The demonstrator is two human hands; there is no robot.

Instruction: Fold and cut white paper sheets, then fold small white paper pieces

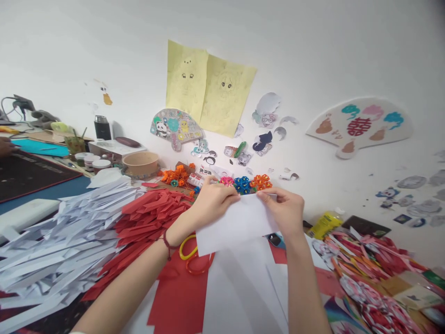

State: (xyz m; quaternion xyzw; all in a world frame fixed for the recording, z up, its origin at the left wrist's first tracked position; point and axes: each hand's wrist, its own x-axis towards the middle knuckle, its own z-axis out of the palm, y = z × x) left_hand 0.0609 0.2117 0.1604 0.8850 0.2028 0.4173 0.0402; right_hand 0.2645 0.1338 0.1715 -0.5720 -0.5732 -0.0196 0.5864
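Seemingly at an edge-lining or creasing step, the left hand point(216, 200) and right hand point(288, 208) pinch a plain white paper sheet point(238, 226) above flat red paper point(181, 299), probably calling for even finger pressure

The white sheet point(239, 225) is smooth, matt paper.
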